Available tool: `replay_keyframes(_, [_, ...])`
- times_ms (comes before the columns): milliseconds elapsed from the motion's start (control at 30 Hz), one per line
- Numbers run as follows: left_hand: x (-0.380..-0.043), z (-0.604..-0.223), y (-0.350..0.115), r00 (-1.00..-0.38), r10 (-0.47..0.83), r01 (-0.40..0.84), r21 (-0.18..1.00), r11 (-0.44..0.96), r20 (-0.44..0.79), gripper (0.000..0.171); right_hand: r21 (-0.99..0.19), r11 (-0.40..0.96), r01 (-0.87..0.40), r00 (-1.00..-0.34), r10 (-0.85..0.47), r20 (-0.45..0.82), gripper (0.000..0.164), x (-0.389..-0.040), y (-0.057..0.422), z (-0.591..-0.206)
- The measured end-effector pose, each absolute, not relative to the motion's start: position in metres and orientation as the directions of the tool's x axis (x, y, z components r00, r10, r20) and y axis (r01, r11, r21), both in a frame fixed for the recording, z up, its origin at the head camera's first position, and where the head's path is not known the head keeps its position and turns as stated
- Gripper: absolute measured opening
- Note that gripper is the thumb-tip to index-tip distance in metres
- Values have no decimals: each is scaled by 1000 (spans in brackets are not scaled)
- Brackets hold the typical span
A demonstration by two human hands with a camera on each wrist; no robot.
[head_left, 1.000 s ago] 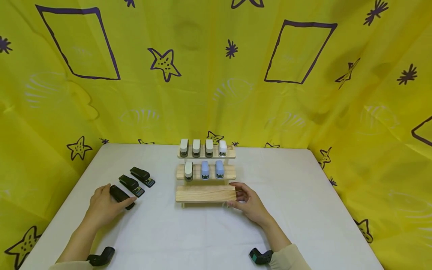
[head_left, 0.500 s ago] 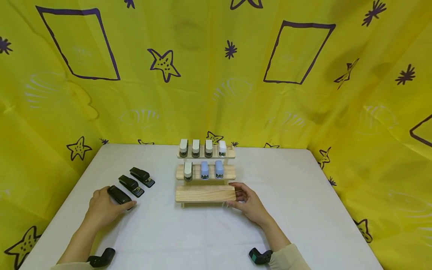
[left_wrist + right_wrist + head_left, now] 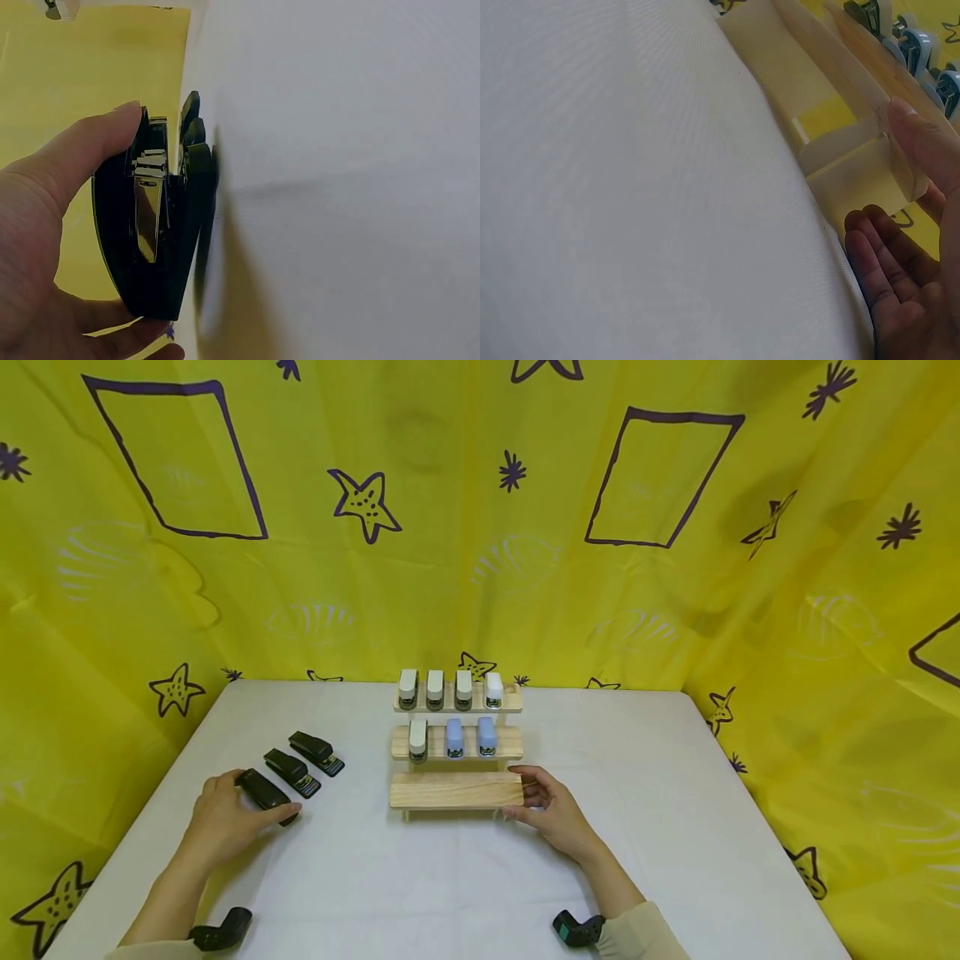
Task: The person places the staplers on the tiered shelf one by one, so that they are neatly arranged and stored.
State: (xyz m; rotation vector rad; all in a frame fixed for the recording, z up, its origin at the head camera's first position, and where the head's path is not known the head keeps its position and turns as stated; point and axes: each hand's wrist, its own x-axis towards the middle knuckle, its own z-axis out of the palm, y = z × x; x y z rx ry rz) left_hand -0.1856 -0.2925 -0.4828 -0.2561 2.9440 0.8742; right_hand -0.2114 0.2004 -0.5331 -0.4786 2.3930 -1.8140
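My left hand (image 3: 221, 818) holds a black stapler (image 3: 262, 792) between thumb and fingers at the left of the table. In the left wrist view the stapler (image 3: 116, 225) is seen from its underside edge, thumb at one end and fingertips at the other. Two more black staplers, a nearer one (image 3: 292, 772) and a farther one (image 3: 317, 752), lie just beyond it. At the centre stands a three-tier wooden rack (image 3: 456, 790). My right hand (image 3: 558, 817) grips the right end of its bare lowest tier, thumb at the front edge. In the right wrist view the thumb (image 3: 922, 139) presses the board's edge.
Several small staplers, cream ones and a white stapler (image 3: 493, 690), stand along the rack's top tier. The middle tier bears a cream stapler (image 3: 417, 740) and two blue staplers (image 3: 487, 737). A white cloth (image 3: 390, 893) covers the table, and a yellow patterned curtain (image 3: 442, 577) surrounds it.
My left hand and the black stapler have shifted slightly left, away from the other two black staplers. The right hand and the rack stay where they were.
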Motion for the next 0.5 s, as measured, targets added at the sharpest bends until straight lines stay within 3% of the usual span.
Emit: replay_keyframes(500, [-173,-466,-281,-992,-102,-129,558,820,-80,128,-958,242,-157,-955,-283,86,65,-211,199,-533])
